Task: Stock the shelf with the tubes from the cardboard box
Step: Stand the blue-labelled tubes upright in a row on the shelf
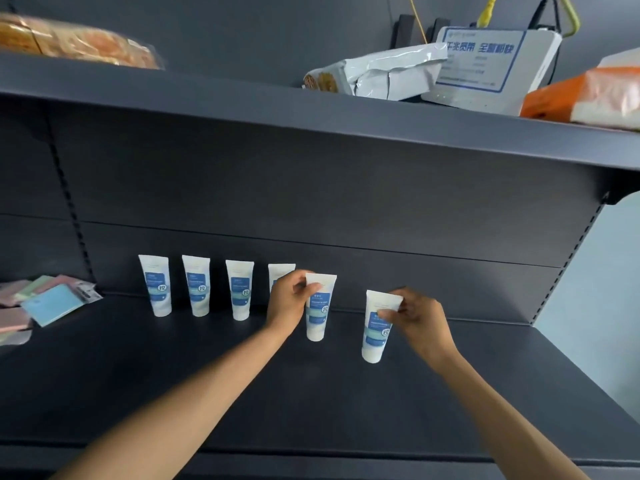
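Note:
Several white tubes with blue labels stand cap-down in a row on the dark shelf (311,403). The three at the left (199,285) stand free near the back panel. A fourth tube (281,271) is partly hidden behind my left hand (289,299). That hand pinches the top of a fifth tube (318,313), which rests upright on the shelf. My right hand (417,318) grips the top edge of a sixth tube (377,329), standing slightly forward of the row. The cardboard box is out of view.
Pastel flat packets (45,303) lie at the shelf's left end. The upper shelf (311,112) overhangs, carrying a wrapped snack pack (72,39), a grey mailer bag (384,76), a white router (491,67) and an orange-white pack (592,95). Bare shelf extends to the right.

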